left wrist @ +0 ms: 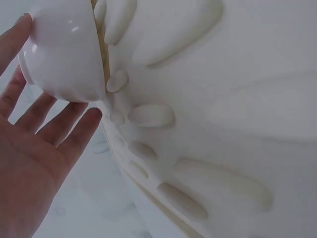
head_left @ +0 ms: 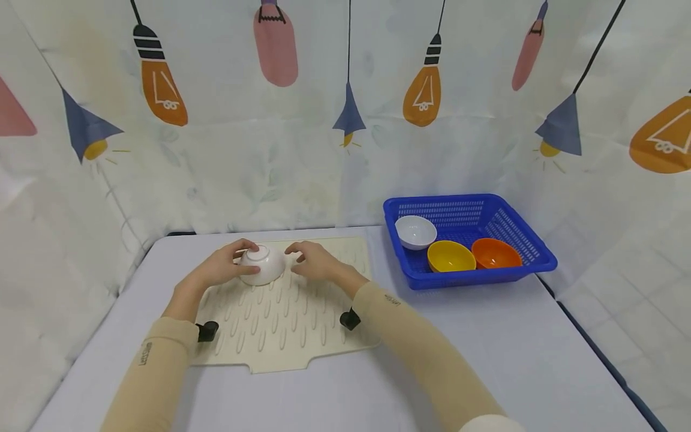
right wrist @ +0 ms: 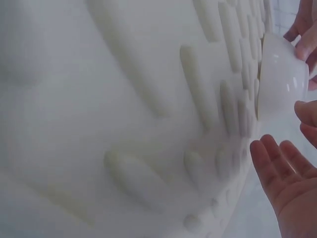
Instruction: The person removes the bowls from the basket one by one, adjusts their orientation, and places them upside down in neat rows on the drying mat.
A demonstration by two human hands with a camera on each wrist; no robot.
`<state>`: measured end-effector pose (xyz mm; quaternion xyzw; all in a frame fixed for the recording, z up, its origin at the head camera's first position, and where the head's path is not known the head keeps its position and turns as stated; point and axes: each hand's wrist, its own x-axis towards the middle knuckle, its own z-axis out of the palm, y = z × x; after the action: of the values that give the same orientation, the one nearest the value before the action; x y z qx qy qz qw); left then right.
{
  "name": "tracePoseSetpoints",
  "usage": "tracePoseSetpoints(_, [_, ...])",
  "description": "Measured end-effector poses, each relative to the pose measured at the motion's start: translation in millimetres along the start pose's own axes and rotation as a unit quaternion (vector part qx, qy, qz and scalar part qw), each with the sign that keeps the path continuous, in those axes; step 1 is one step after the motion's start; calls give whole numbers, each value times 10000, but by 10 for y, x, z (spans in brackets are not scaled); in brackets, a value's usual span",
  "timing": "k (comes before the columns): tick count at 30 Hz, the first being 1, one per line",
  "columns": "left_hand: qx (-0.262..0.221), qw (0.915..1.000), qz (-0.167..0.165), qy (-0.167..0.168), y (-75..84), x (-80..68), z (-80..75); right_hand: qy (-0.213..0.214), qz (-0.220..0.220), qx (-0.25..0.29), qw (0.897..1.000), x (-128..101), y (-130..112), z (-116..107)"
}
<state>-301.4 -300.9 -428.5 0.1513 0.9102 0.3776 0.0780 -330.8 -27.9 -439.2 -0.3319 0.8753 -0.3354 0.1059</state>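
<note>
bowl [head_left: 261, 264] duty: a white bowl sits upside down on the ribbed cream drying mat [head_left: 281, 324], near the mat's far edge, foot ring up. our left hand [head_left: 218, 268] is cupped against its left side with loosely spread fingers touching the wall, more steadying than gripping. our right hand [head_left: 315, 260] is just beside it on the other side, fingers relaxed and apart from the bowl as far as we can tell from the head view.

if we're settling it here, we'd say keep the rim flat across the ridges so it doesn't rock, and ease the left fingers off sideways rather than up, since that glazed surface looks slippery and a nudge could skate it along the mat.

views differ a lot. only the head camera shows the blue basket [head_left: 518, 264] to the right with another white bowl [head_left: 415, 231], a yellow bowl [head_left: 450, 256] and an orange bowl [head_left: 496, 253] inside, all upright. the left wrist view shows how straight our fingers [left wrist: 59, 124] really are under the bowl's curve. the right wrist view shows a clear gap between our right palm [right wrist: 292, 183] and the bowl, which the head view leaves fuzzy.
</note>
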Motion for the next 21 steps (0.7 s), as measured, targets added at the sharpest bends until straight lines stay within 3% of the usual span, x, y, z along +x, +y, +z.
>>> tracePoseSetpoints(10, [491,9983,-67,293,109,-21,26,-27,-326,-222,9992,-141,29,-229])
tracePoseSetpoints(21, [916,9954,142,259,187,-43,60,94,-450,-197,9988,-284,100,-359])
